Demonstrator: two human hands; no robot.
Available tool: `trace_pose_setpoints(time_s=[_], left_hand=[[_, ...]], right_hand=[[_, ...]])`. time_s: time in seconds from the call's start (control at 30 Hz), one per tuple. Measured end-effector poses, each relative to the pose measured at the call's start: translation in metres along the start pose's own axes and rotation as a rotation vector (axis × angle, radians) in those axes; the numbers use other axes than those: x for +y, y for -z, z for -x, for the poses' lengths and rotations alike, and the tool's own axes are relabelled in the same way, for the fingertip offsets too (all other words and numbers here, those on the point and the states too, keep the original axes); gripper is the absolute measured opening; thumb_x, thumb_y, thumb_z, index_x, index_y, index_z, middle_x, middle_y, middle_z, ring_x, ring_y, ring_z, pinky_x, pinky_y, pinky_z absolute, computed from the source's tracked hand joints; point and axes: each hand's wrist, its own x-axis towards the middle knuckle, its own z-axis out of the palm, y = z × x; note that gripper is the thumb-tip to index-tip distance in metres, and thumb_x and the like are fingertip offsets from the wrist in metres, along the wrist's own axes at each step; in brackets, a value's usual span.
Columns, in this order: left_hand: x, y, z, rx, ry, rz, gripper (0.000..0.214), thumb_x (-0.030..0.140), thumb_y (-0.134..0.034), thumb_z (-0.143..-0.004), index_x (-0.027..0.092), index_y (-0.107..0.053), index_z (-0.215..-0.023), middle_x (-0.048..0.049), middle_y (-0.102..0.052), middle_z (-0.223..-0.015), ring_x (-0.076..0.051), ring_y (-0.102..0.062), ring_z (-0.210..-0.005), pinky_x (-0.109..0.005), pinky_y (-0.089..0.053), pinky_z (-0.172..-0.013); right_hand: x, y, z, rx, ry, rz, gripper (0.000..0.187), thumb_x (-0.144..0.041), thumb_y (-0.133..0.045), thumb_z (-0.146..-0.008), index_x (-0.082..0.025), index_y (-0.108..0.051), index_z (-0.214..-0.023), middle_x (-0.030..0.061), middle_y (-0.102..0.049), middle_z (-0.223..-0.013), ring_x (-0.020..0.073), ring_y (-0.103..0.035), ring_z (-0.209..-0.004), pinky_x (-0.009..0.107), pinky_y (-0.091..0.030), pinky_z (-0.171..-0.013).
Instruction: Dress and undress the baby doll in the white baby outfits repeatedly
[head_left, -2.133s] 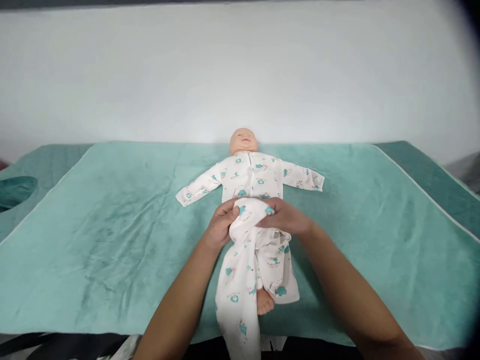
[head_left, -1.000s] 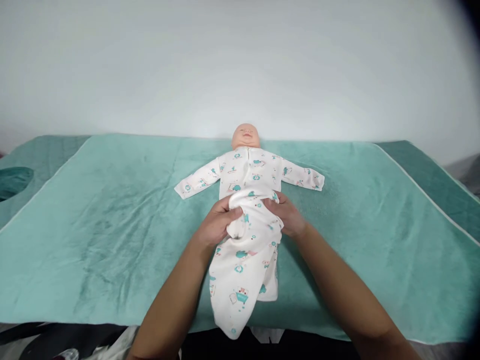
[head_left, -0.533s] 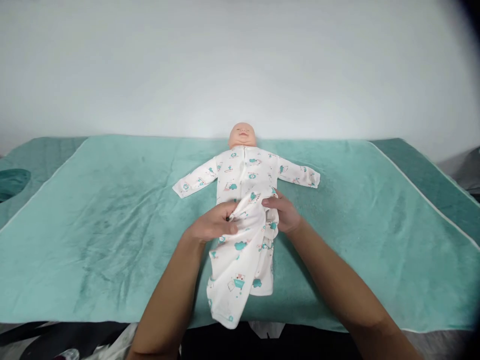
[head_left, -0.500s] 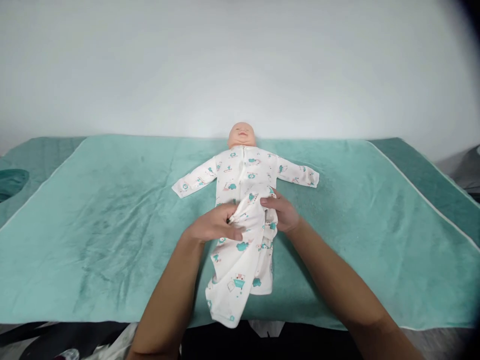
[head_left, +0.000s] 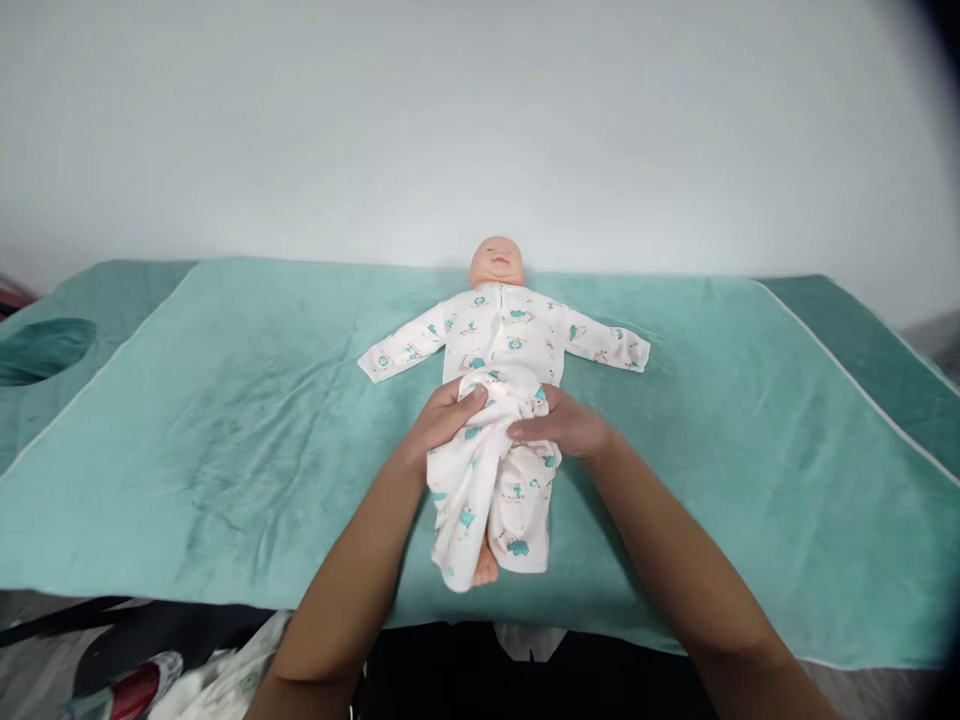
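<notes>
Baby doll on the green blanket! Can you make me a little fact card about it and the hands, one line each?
Doll: pinkish plastic-looking baby doll, on its back, head toward the white wall
Top: white printed cloth top, sleeves spread outward
Left hand: gripping bunched white printed cloth near the doll's waist
Right hand: gripping that cloth's other side
Feet: one bare foot shows; the other is hidden
Underneath: soft teal-green blanket
</notes>
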Motion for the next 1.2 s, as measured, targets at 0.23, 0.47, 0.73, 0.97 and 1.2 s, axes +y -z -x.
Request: trace_pose_setpoints(time_s=[0.23, 0.47, 0.73, 0.97, 1.2], left_hand=[[0.02, -0.005, 0.023, -0.207, 0.063, -0.321, 0.049, 0.033, -0.09, -0.056, 0.014, -0.072, -0.097, -0.005, -0.072, -0.091, -0.021, -0.063, -0.081, -0.027, -0.049, -0.07], [-0.011, -0.029, 0.048, 0.392, -0.232, -0.098, 0.023, 0.018, -0.07, -0.066, 0.018, -0.06, -0.087, 0.0033, -0.062, -0.074, -0.012, -0.055, -0.066, -0.023, -0.043, -0.063], [0.007, -0.045, 0.067, 0.392, -0.19, -0.086, 0.029, 0.021, -0.069, -0.069, 0.018, -0.064, -0.097, -0.001, -0.068, -0.087, -0.016, -0.061, -0.077, -0.026, -0.046, -0.07], [0.023, -0.053, 0.086, 0.004, -0.031, -0.323, 0.046, 0.031, -0.081, -0.069, 0.017, -0.069, -0.112, -0.0073, -0.072, -0.109, -0.024, -0.064, -0.097, -0.033, -0.048, -0.085], [0.013, -0.029, 0.064, 0.328, -0.164, -0.161, 0.027, 0.023, -0.077, -0.065, 0.017, -0.064, -0.088, 0.0024, -0.064, -0.076, -0.014, -0.058, -0.07, -0.025, -0.043, -0.066]], right_hand=[[0.007, -0.007, -0.004, 0.085, 0.1, -0.058, 0.049, -0.048, -0.078, -0.078, -0.015, -0.068, -0.114, 0.0083, -0.074, -0.101, 0.0236, -0.069, -0.091, 0.035, -0.055, -0.081], [-0.022, -0.017, 0.007, -0.21, 0.183, 0.534, 0.067, -0.04, -0.084, -0.071, -0.024, -0.062, -0.131, 0.0046, -0.067, -0.128, 0.0281, -0.061, -0.119, 0.041, -0.047, -0.102], [0.0, -0.017, 0.007, -0.087, 0.126, 0.222, 0.051, -0.031, -0.08, -0.069, -0.019, -0.066, -0.116, 0.0034, -0.073, -0.103, 0.0233, -0.067, -0.097, 0.036, -0.052, -0.086], [0.013, -0.019, 0.003, 0.177, 0.127, -0.108, 0.031, -0.02, -0.069, -0.058, -0.017, -0.066, -0.089, -0.0025, -0.067, -0.075, 0.0152, -0.06, -0.067, 0.026, -0.047, -0.065], [-0.007, -0.024, 0.011, -0.185, 0.181, 0.398, 0.051, -0.033, -0.076, -0.076, -0.02, -0.064, -0.123, 0.0046, -0.069, -0.121, 0.0244, -0.062, -0.113, 0.037, -0.047, -0.098]])
